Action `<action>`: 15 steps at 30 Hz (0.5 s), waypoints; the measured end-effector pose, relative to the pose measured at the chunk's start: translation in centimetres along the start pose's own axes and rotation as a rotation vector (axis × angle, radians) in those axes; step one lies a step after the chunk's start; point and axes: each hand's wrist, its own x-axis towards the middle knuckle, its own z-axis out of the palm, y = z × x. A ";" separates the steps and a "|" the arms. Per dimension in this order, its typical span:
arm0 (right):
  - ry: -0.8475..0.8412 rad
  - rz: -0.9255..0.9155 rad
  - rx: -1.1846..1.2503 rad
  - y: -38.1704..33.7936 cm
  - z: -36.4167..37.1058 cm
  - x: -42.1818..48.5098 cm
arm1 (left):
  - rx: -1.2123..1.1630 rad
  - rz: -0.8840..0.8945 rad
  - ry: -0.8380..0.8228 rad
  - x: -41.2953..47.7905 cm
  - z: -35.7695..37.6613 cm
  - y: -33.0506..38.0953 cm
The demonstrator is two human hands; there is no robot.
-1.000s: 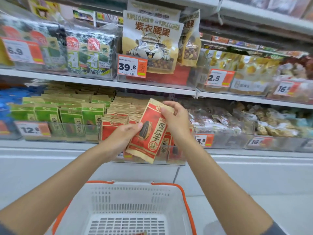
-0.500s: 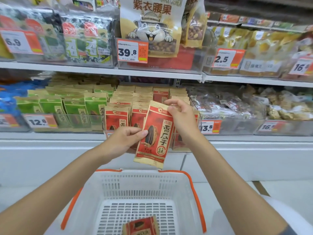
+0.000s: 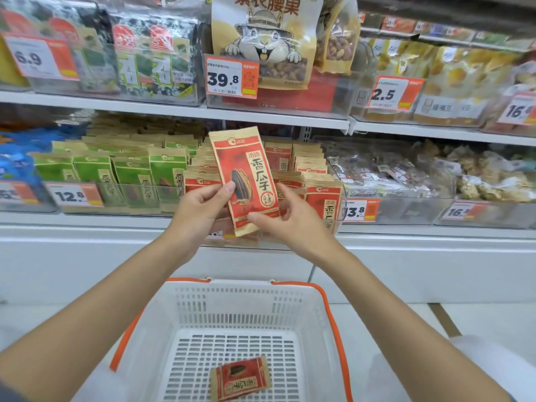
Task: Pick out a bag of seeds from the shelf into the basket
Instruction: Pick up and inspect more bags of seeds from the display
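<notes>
— So, where is the seed bag [image 3: 246,181]?
— Up in front of the lower shelf [image 3: 101,220], upright and leaning a touch to the left. Its red face with the dark seed is turned toward the camera. It is above the basket [image 3: 240,306] and well apart from it.
— Who holds it?
— The left hand [image 3: 200,210] grips it by the left edge. The thumb lies across the front near the printed seed, and the fingers curl behind the lower half.
— And the right hand [image 3: 293,221]?
— Low on the right side. Its thumb lies on the front by the bottom right corner, with the fingers loosely bent beside the right edge. Whether they close behind the bag I cannot tell.
— So the bag stands between the two hands?
— Yes, with its top half rising clear above both.
— What is behind it?
— Rows of the same red bags [image 3: 322,198] stand in a clear bin on that shelf, with green bags [image 3: 130,175] just left of them. A price tag [image 3: 359,210] reading 13.8 hangs at the right of the red rows.
— And the basket?
— White with orange trim, low in the middle between the forearms. A second bag [image 3: 240,378] of the same red kind lies flat on its slotted floor, toward the person's side.
— Higher up?
— A big cashew bag [image 3: 261,39] with a cartoon animal in a hat stands on the shelf above.
</notes>
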 end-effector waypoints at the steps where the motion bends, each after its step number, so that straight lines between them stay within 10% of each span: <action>1: 0.000 -0.021 -0.055 -0.1 0.4 -0.3 | -0.009 0.000 -0.003 0.0 0.1 0.0; 15: -0.265 0.052 0.146 0.1 -2.0 0.5 | 0.125 0.046 0.015 0.1 -0.3 0.0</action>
